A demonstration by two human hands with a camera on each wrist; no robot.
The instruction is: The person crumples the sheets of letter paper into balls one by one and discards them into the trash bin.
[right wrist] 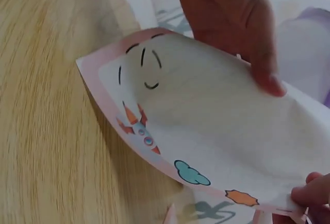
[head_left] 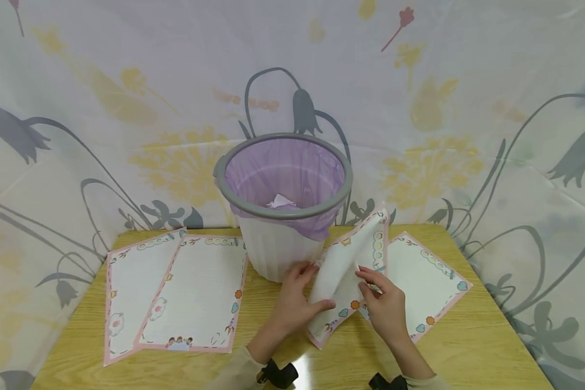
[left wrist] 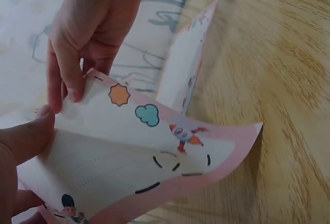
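A sheet of stationery paper [head_left: 329, 271] with a pink border and cartoon drawings is held up and curved between both hands, just right of the bin. My left hand [head_left: 294, 303] grips its left side, with the thumb on the printed face and the fingers behind. On the opposite edge my right hand [head_left: 384, 303] pinches the paper between thumb and fingers. A rocket, a teal cloud and an orange sun show along the sheet's border [right wrist: 147, 136] in the right wrist view. Its lower corner hangs close over the table in the left wrist view.
A white bin [head_left: 273, 244] with a grey rim and purple liner [head_left: 292, 162] stands at the back, a crumpled white piece [head_left: 281, 201] inside. Two overlapping sheets [head_left: 190, 298] lie left on the wooden table [head_left: 78, 346]; another sheet [head_left: 414, 281] lies right. A patterned cloth [head_left: 175, 81] hangs behind.
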